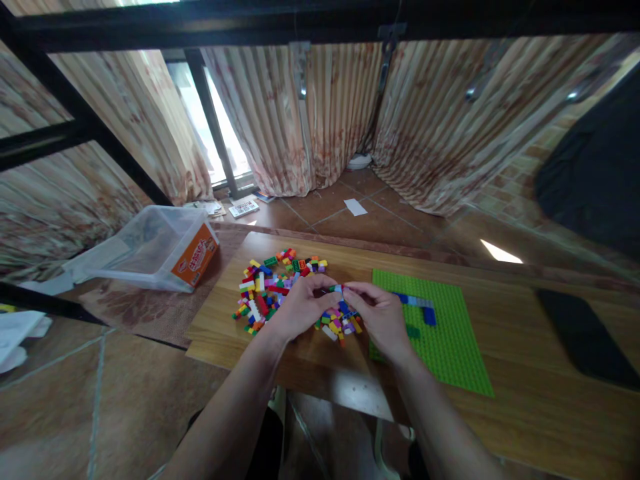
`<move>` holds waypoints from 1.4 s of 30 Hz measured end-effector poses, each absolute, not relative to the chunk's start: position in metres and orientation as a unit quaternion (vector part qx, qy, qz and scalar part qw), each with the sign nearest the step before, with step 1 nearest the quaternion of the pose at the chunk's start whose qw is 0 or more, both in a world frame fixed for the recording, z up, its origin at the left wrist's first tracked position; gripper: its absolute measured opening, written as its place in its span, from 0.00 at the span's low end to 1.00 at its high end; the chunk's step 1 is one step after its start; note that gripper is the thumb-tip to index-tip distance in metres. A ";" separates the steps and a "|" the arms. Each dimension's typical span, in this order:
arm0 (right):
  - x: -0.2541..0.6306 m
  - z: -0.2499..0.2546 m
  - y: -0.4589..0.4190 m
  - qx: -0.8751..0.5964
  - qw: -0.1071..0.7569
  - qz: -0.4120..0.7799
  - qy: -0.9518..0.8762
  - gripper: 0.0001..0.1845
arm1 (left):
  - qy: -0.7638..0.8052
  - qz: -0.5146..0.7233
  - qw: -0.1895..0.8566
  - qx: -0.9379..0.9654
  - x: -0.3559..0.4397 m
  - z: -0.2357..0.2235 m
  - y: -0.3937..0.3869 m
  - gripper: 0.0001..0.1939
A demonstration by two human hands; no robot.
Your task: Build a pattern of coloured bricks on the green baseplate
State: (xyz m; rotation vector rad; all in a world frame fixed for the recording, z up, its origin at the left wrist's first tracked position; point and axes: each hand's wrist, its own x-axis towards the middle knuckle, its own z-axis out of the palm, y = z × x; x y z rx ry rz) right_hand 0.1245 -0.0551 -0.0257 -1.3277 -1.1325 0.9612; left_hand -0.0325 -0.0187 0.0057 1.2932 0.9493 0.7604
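Well, going from left to right, we see a clear box (pixel 145 283) with an orange label (pixel 195 255) at ten o'clock from our hands, down past the end of the wood table (pixel 220 343). Next, at nine o'clock, comes a big messy pile of toy bricks (pixel 261 305), and it runs on under our hands. Our left hand (pixel 303 308) hides some of it. Its thumb and finger pinch some small bricks (pixel 339 289), in the middle above the pile. At twelve o'clock, white paper (pixel 355 207) lies on the floor. Our right hand (pixel 381 313) pinches the small bricks too, and it blocks part of the green board (pixel 457 347) at four o'clock. A bent row of blue and gray bricks (pixel 429 316) sits on that board. Farther off, at three o'clock, lies a flat black thing (pixel 585 337).
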 end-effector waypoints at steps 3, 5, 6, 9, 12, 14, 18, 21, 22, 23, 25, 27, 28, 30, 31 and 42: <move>0.127 -0.030 -0.053 -0.612 0.477 0.291 -0.560 0.14 | 0.449 0.339 0.624 0.543 -0.037 0.003 -0.014 0.12; 0.130 -0.032 -0.052 -0.630 0.419 0.234 -0.611 0.12 | 0.472 0.346 0.604 0.541 -0.041 0.001 -0.011 0.11; 0.132 -0.033 -0.052 -0.633 0.396 0.220 -0.628 0.12 | 0.481 0.347 0.594 0.543 -0.042 0.000 -0.009 0.11; 0.136 -0.030 -0.052 -0.629 0.380 0.216 -0.643 0.12 | 0.494 0.338 0.584 0.548 -0.044 -0.002 -0.008 0.11; 0.135 -0.024 -0.056 -0.598 0.403 0.256 -0.644 0.17 | 0.489 0.334 0.594 0.543 -0.042 -0.001 -0.009 0.10; 0.133 -0.020 -0.059 -0.567 0.418 0.291 -0.648 0.21 | 0.480 0.319 0.608 0.546 -0.039 0.002 -0.012 0.10; 0.126 -0.016 -0.063 -0.523 0.442 0.318 -0.655 0.16 | 0.463 0.276 0.633 0.556 -0.035 0.009 -0.015 0.11; 0.126 -0.017 -0.065 -0.512 0.462 0.328 -0.646 0.12 | 0.466 0.260 0.641 0.551 -0.035 0.011 -0.016 0.12; 0.126 -0.017 -0.066 -0.511 0.470 0.339 -0.635 0.12 | 0.461 0.256 0.646 0.552 -0.035 0.011 -0.016 0.13; 0.126 -0.018 -0.066 -0.510 0.481 0.355 -0.618 0.12 | 0.454 0.254 0.651 0.553 -0.036 0.011 -0.016 0.14; 0.127 -0.019 -0.067 -0.505 0.505 0.393 -0.580 0.13 | 0.439 0.258 0.659 0.554 -0.036 0.010 -0.015 0.15; 0.128 -0.020 -0.068 -0.503 0.525 0.415 -0.548 0.14 | 0.440 0.269 0.646 0.562 -0.036 0.008 -0.013 0.15; 0.129 -0.020 -0.068 -0.506 0.529 0.415 -0.540 0.15 | 0.450 0.278 0.624 0.576 -0.036 0.008 -0.011 0.14; 0.134 -0.019 -0.069 -0.518 0.532 0.402 -0.535 0.14 | 0.478 0.292 0.540 0.629 -0.036 0.007 -0.008 0.14; 0.138 -0.018 -0.070 -0.526 0.532 0.392 -0.535 0.14 | 0.491 0.294 0.486 0.661 -0.037 0.007 -0.006 0.13; 0.245 -0.018 -0.113 -0.693 0.467 0.306 -0.457 0.18 | 0.573 0.129 0.123 0.800 -0.039 0.006 -0.004 0.12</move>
